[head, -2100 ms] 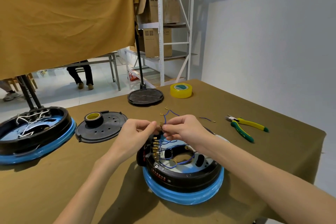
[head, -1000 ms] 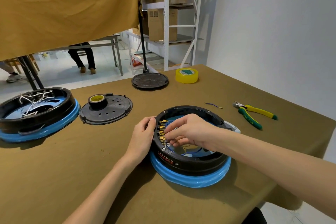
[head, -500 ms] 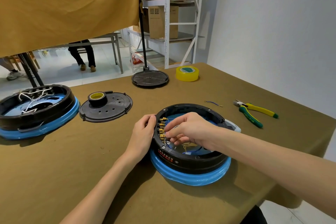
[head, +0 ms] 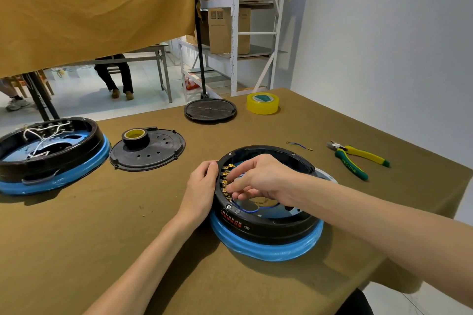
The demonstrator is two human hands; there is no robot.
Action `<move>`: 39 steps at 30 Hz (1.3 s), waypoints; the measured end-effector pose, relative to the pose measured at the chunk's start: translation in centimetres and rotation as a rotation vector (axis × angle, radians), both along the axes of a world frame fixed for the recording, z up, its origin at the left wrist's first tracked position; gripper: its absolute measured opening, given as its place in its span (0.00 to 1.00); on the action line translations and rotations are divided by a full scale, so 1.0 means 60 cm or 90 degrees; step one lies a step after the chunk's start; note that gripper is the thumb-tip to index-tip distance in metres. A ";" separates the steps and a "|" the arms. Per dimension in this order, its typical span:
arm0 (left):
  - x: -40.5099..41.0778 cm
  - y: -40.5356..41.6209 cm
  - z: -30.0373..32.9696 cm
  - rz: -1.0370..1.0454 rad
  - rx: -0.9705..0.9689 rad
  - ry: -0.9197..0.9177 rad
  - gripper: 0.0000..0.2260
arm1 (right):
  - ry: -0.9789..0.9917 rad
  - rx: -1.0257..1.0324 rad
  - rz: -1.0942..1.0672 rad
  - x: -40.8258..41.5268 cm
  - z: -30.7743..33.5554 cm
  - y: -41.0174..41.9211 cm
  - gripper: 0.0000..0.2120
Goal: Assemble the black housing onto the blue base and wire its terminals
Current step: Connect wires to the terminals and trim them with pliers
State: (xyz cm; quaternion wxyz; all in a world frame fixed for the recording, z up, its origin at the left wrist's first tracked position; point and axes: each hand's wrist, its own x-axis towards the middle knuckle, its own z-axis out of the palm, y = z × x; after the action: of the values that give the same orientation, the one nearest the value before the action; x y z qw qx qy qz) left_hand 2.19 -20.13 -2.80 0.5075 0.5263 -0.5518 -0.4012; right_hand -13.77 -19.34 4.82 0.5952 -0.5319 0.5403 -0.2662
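- Fingertips [head: 231,188] of the right hand [head: 263,178] reach inside the housing [head: 268,222], curled and pinched at the brass terminals [head: 226,180] on its near-left inner wall; whether they grip a connector cannot be told.
- Left hand [head: 201,190]: fingers curled over the housing's outer left rim, holding it.
- Housing: black ring seated on the blue base [head: 266,247], near the table's front right; a blue wire [head: 249,210] loops inside it below the right hand.
- Table [head: 102,225]: covered in olive-brown cloth.
- Second assembly [head: 48,158], far left: black ring on blue, white wires inside.
- Lid [head: 153,153]: black, perforated, between the two assemblies, with a roll of black tape [head: 135,138] on it.
- Stand foot [head: 210,110] and yellow tape [head: 262,103]: at the far edge, side by side.
- Loose wire [head: 298,145] and pliers [head: 355,158]: right of the housing, apart from it.
- Room: ochre curtain [head: 94,7] above left, white shelving [head: 235,25] with cartons, grey wall [head: 384,46] at right.
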 end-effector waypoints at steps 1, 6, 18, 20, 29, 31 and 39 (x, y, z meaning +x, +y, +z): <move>0.000 0.000 -0.001 0.003 0.002 -0.001 0.15 | 0.000 -0.003 -0.004 0.001 0.001 0.000 0.10; 0.002 0.001 0.002 0.004 0.006 -0.004 0.15 | 0.009 -0.008 0.011 -0.002 0.001 0.003 0.11; -0.003 0.000 0.008 0.005 0.090 0.097 0.08 | 0.361 -0.520 0.033 -0.057 -0.009 -0.022 0.03; -0.004 -0.002 0.007 0.013 0.094 0.088 0.09 | 0.379 -0.577 -0.006 -0.084 -0.024 -0.044 0.03; -0.015 -0.003 0.003 0.049 0.059 0.106 0.06 | 0.820 -0.139 -0.261 -0.311 -0.078 -0.183 0.43; -0.016 -0.008 0.004 0.059 0.051 0.108 0.05 | 0.829 -0.069 -0.239 -0.337 -0.091 -0.188 0.48; -0.018 -0.017 0.001 0.073 0.032 0.096 0.05 | 0.971 -0.210 -0.228 -0.342 -0.108 -0.163 0.30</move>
State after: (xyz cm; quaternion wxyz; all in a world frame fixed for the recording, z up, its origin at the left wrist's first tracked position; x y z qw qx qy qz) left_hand 1.12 -21.13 -2.73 0.5564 0.5380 -0.4704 -0.4240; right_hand -34.27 -29.14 -1.65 -0.0763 -0.5538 0.8291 0.0032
